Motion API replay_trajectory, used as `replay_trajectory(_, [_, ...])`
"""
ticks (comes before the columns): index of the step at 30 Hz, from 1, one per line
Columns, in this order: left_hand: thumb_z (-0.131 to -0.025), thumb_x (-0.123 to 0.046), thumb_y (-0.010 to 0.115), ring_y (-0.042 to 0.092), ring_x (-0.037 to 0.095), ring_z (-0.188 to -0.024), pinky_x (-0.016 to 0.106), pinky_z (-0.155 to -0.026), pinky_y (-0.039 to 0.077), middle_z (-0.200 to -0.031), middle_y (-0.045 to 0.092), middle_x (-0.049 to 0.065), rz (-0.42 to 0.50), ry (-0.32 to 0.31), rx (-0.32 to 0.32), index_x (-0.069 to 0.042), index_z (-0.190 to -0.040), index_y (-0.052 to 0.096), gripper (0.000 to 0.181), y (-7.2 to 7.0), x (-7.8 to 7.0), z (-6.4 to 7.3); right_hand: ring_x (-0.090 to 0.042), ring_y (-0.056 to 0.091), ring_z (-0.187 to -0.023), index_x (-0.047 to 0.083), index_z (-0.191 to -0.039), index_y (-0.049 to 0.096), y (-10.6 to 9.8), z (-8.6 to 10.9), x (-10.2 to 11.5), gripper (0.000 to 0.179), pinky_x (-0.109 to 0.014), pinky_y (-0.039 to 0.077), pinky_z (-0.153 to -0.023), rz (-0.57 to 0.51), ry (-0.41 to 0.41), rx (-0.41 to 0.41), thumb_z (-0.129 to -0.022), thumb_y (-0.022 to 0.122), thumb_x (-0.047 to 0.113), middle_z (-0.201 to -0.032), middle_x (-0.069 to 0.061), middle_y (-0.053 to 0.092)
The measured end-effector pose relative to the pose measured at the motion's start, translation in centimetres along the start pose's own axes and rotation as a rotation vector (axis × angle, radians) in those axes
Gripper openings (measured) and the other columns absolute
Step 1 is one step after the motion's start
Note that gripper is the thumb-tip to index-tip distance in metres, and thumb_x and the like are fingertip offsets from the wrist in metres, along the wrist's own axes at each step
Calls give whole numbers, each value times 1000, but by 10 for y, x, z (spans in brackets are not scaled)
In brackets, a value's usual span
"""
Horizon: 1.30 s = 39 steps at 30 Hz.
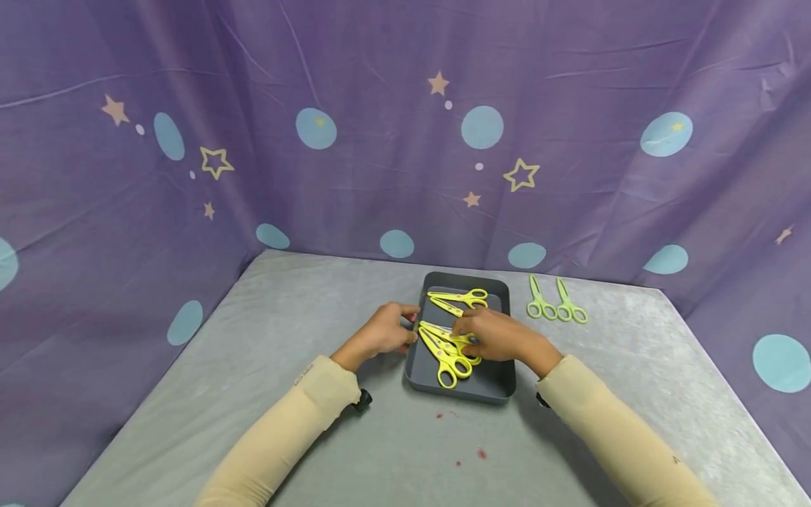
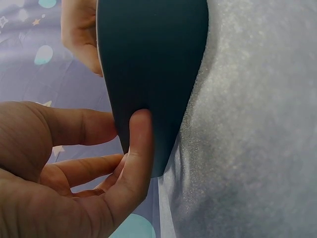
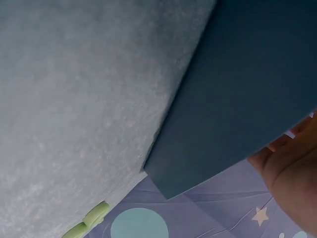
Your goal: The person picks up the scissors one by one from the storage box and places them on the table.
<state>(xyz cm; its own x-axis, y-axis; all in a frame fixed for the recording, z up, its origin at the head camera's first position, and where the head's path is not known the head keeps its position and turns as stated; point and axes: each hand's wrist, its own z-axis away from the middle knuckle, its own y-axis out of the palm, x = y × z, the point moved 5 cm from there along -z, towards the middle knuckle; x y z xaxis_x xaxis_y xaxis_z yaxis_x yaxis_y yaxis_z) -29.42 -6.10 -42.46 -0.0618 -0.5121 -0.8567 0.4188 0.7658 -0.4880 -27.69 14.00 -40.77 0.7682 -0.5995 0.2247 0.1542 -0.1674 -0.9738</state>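
A dark grey tray (image 1: 497, 391) holds several yellow scissors (image 1: 448, 362), some overlapping in its middle and others nearer the far end. My left hand (image 1: 383, 329) holds the tray's left wall, with fingertips at the rim and one digit against the outer face in the left wrist view. My right hand (image 1: 497, 334) reaches over the right wall and pinches the handles of yellow scissors in the middle group. In the right wrist view the tray wall hides the right fingertips.
Two light green scissors (image 1: 546, 299) lie side by side on the grey cloth-covered table (image 1: 304, 303), right of the tray. A purple curtain (image 1: 393, 197) stands behind the table. Small red marks (image 1: 481, 453) show on the cloth in front.
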Motion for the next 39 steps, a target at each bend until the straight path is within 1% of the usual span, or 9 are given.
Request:
replay_trajectory(5, [-94, 5, 68, 68, 22, -69, 38, -65, 63, -131, 57, 16, -1, -5, 4, -1, -152, 48, 62, 0, -1, 0, -23, 68, -108, 6, -120, 74, 0, -2, 2, 32, -42, 59, -91, 11, 9, 16, -90, 81, 13, -118, -7, 71])
replay_trajectory(7, [-94, 5, 67, 67, 22, -69, 39, -66, 63, -130, 57, 16, 0, -5, 7, -1, -152, 48, 62, 0, -1, 1, -23, 68, -107, 6, -119, 74, 0, -2, 4, 31, -41, 59, -90, 17, -12, 7, -90, 80, 10, -117, -7, 71])
replay_trajectory(13, [-94, 6, 66, 67, 22, -71, 38, -65, 63, -133, 56, 19, 10, 1, 8, 0, -152, 47, 62, 0, 0, 0, -22, 62, -99, 17, -114, 75, 2, 0, 6, 25, -41, 55, -84, 49, -41, -10, -90, 80, 10, -110, -3, 68])
replay_trajectory(17, [-93, 7, 67, 67, 21, -70, 38, -65, 63, -132, 56, 20, 11, 11, 6, 1, -151, 48, 62, 0, 0, 0, -19, 62, -97, 21, -114, 78, 3, 0, 7, 25, -41, 53, -87, 48, -30, 16, -91, 79, 10, -109, 0, 67])
replay_trajectory(21, [-93, 7, 67, 67, 21, -70, 37, -65, 63, -131, 57, 19, 5, 16, 0, 1, -151, 48, 61, 0, 0, 0, -17, 64, -95, 18, -111, 78, 3, -1, 7, 24, -44, 50, -92, 32, -32, 26, -90, 78, 7, -108, 0, 67])
replay_trajectory(27, [-93, 7, 66, 66, 21, -68, 35, -63, 63, -130, 57, 18, 6, 11, -6, 1, -151, 49, 61, 1, 1, 1, -14, 55, -91, 20, -109, 77, 5, -2, 4, 24, -36, 50, -80, 11, -9, 47, -91, 76, 5, -106, 1, 64])
replay_trajectory(30, [-93, 8, 67, 66, 21, -68, 34, -62, 62, -131, 57, 19, 10, 14, -8, 1, -151, 49, 61, 1, 1, 1, -15, 55, -88, 20, -108, 77, 3, -1, 3, 23, -35, 50, -77, 20, -3, 27, -90, 76, 6, -105, 2, 63])
replay_trajectory(35, [-93, 7, 67, 68, 23, -70, 34, -63, 63, -133, 56, 21, 9, 11, -3, 1, -151, 49, 61, 1, 0, 1, -17, 56, -89, 18, -109, 77, -2, 1, 1, 22, -38, 48, -80, 49, 18, -30, -91, 75, 7, -107, 0, 64])
replay_trajectory(39, [-93, 7, 66, 69, 23, -71, 34, -63, 63, -135, 55, 22, 10, 10, 3, 1, -151, 48, 61, 1, 0, 1, -19, 51, -89, 18, -109, 77, -9, 5, -3, 21, -36, 45, -77, 94, 42, -84, -91, 76, 7, -108, -1, 64])
